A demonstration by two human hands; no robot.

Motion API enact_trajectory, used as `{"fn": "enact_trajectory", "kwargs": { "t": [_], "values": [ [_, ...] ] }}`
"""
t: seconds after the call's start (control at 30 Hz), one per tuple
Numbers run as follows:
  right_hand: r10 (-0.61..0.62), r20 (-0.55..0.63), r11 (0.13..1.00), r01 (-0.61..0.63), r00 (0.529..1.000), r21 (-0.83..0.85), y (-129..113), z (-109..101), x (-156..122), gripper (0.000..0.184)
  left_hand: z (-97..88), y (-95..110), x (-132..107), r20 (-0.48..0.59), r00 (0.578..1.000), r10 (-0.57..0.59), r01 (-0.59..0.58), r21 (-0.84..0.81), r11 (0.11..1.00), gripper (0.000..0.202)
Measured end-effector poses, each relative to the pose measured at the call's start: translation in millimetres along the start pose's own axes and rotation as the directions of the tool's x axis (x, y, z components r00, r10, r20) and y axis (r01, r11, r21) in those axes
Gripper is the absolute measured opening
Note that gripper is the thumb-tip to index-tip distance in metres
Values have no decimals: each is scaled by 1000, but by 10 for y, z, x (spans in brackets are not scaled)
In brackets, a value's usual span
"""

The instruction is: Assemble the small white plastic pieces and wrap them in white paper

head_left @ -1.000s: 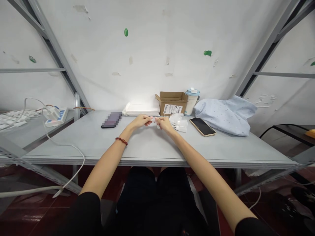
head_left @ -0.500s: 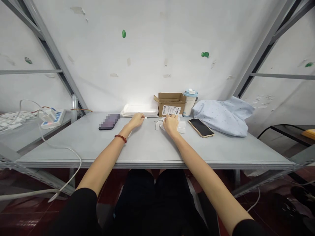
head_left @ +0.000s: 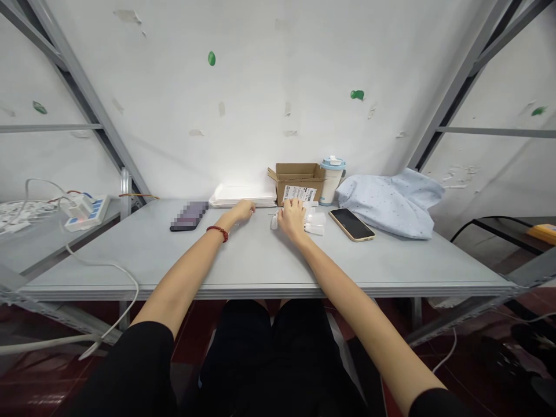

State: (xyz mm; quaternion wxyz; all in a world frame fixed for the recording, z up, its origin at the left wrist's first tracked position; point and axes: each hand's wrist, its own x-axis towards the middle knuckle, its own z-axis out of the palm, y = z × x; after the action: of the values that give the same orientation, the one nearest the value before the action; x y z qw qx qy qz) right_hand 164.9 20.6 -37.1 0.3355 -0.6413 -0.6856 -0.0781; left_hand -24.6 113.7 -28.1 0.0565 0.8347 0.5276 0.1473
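Pieces of white plastic (head_left: 315,223) lie loose near the back edge of the worktop (head_left: 260,255), so handling looks unfinished; how much is done cannot be told. The right hand (head_left: 292,217) bends half-open over them, grip hidden; the left hand (head_left: 242,211) curls nearly closed, contents unclear

On table (head_left: 260,260), back row L to R: stack (head_left: 249,201), box (head_left: 299,180), cup (head_left: 331,185), cloth (head_left: 388,204). R hand (head_left: 292,219) at pcs (head_left: 315,219), too small to ID, before box; phone (head_left: 351,224) R of them.
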Motion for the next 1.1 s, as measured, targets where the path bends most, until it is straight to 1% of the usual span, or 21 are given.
{"fn": "enact_trajectory", "kwargs": {
  "t": [0.1,0.17,0.23,0.3,0.33,0.4,0.5,0.6,0.7,0.77,0.8,0.87,0.97,1.03,1.1],
  "values": [
    [-46,53,998,44,998,32,-28,4,-15,27,-56,-8,-45,-40,995,-88,82,-145,986,15],
    [-95,71,994,91,993,64,-55,5,-29,26,-101,-13,-120,-87,988,-130,102,-269,958,12],
    [-156,79,983,147,985,107,-100,5,-53,24,-140,-33,-231,-136,971,-198,126,-415,901,11],
    [-219,103,964,199,970,175,-176,5,-95,24,-169,-67,-364,-168,941,-294,155,-558,815,12],
    [-253,127,950,221,959,221,-228,5,-125,25,-181,-86,-429,-178,926,-332,163,-607,778,13],
    [-321,201,914,247,926,321,-357,6,-207,28,-204,-115,-539,-184,909,-373,154,-686,712,17],
    [-455,303,859,323,837,398,-562,21,-362,33,-234,-108,-623,-171,897,-408,123,-790,601,23],
    [-542,369,826,397,755,400,-687,60,-477,41,-242,-43,-621,-137,887,-441,120,-853,508,27],
    [-585,379,804,449,717,390,-710,124,-469,43,-219,31,-592,-109,887,-449,108,-896,431,29],
    [-595,398,795,438,698,420,-712,176,-400,44,-196,57,-578,-111,883,-456,98,-907,410,29],
    [-610,409,783,435,679,446,-720,203,-357,45,-185,59,-574,-113,879,-463,96,-909,405,28],
    [-615,431,779,421,661,465,-754,254,-279,46,-168,42,-567,-114,869,-481,96,-916,390,27],
    [-602,462,795,429,652,429,-821,303,-214,45,-155,-16,-554,-128,853,-506,77,-927,366,26],
    [-606,465,793,442,645,419,-832,306,-200,42,-158,-49,-546,-132,847,-515,73,-930,360,25],
    [-623,456,780,463,636,421,-793,281,-188,37,-169,-54,-545,-121,851,-511,76,-935,348,24]
  ]
}}
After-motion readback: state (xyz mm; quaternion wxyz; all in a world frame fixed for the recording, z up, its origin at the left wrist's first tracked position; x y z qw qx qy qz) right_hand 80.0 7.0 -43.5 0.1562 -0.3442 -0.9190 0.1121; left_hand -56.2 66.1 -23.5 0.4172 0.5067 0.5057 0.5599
